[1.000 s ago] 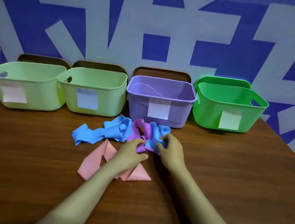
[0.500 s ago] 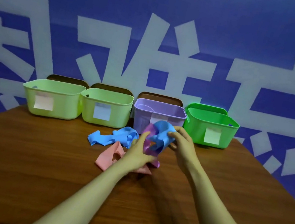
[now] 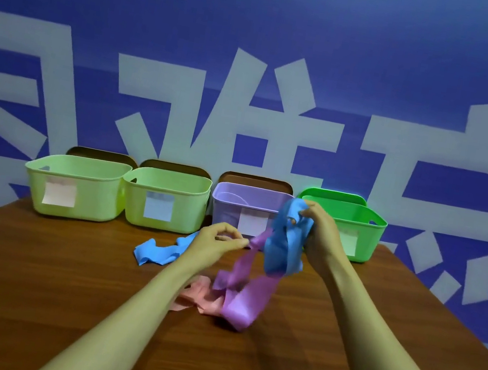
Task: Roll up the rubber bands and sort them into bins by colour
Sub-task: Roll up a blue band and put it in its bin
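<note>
Two grips: the left hand (image 3: 216,242) pinches the top end of the purple band (image 3: 244,295) between thumb and fingertips; the right hand (image 3: 322,234) has its fingers curled round a bunch of the blue band (image 3: 282,244).
Between the hands: blue and purple touch and overlap just beside the right palm. Whether one is threaded through the other, I cannot tell.
Risk: if the two are looped together, pulling the hands apart would stretch the rubber and could snap one end out of the pinch, or drag the purple tail across the pink band (image 3: 200,296) and tangle it again.
Look of the bands: wide, flat, thin ribbons, limp and creased — none is rolled yet.
Where: blue is held up in front of the purple bin (image 3: 232,208) and green bin (image 3: 368,229). Purple hangs down to the table (image 3: 53,298), its lower loop lying on the pink one. A second blue band (image 3: 159,251) lies crumpled behind the left wrist.
Farther out: two light-green bins (image 3: 72,187) stand left of the purple bin — all four in a row at the table's far edge.
</note>
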`<state>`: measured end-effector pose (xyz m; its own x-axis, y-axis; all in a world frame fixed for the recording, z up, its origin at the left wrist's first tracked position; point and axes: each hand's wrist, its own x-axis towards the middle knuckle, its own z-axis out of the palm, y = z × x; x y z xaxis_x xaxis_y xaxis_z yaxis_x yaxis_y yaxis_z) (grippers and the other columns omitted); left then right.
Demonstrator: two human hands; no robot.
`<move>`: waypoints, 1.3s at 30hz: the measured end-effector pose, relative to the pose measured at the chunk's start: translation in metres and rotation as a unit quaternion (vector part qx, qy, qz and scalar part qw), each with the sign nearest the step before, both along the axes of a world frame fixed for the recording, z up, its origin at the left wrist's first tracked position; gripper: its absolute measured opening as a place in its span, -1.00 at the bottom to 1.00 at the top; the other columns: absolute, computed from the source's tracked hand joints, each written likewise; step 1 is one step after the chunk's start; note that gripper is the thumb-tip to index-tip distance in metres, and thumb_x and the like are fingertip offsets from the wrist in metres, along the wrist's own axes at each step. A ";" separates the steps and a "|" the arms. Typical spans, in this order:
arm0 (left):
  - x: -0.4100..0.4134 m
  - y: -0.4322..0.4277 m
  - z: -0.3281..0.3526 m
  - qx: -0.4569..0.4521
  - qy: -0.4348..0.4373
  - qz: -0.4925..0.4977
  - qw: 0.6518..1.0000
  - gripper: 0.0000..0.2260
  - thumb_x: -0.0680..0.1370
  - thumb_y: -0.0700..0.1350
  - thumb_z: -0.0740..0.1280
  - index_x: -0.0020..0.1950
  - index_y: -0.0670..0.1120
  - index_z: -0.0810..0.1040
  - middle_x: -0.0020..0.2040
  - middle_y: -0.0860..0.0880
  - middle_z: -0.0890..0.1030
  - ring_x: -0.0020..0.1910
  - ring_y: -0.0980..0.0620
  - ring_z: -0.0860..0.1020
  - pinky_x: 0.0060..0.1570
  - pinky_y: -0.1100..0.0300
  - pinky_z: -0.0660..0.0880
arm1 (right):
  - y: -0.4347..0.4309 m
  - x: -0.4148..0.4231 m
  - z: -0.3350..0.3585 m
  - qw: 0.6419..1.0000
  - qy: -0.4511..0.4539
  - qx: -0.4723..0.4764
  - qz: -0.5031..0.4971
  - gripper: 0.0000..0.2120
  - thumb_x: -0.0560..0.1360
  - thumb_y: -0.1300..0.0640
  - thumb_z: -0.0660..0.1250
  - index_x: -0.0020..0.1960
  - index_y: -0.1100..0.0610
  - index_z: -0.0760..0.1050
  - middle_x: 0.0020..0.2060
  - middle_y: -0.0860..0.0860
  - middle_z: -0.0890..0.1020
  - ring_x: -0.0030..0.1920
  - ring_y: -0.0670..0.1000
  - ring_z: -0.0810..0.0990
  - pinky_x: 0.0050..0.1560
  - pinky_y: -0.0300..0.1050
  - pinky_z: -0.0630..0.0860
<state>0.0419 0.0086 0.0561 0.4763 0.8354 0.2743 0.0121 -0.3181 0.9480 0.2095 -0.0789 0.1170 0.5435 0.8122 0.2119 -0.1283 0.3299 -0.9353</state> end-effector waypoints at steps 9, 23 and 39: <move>0.032 0.003 -0.010 0.007 0.115 -0.033 0.993 -0.26 0.37 -0.11 0.53 0.47 -0.04 0.24 0.20 0.00 0.42 0.09 -0.02 0.52 0.00 0.15 0.48 | 0.003 0.000 0.003 0.969 0.182 0.044 0.161 -0.85 0.53 0.29 0.11 -0.13 0.14 0.42 -0.48 0.05 0.45 -0.40 -0.02 0.44 -0.36 -0.15 0.62; 0.013 0.015 -0.018 -0.131 0.190 0.007 0.973 -0.20 0.26 -0.27 0.30 0.49 0.00 0.18 0.35 -0.13 0.30 0.25 -0.14 0.44 0.08 0.06 0.51 | 0.018 0.014 0.000 0.992 0.052 0.042 0.107 -0.79 0.51 0.35 0.16 -0.24 0.13 0.40 -0.39 0.07 0.49 -0.44 -0.03 0.53 -0.40 -0.24 0.45; 0.034 0.004 0.018 -0.097 -0.151 0.014 0.984 -0.81 0.61 -0.24 0.21 -0.20 -0.10 0.43 -0.35 -0.03 0.45 -0.49 0.15 0.43 -0.43 0.30 0.49 | 0.020 0.025 0.016 0.988 0.053 0.085 0.118 -0.91 0.54 0.20 0.24 -0.14 0.12 0.46 -0.31 0.02 0.60 -0.29 -0.04 0.58 -0.18 -0.13 0.46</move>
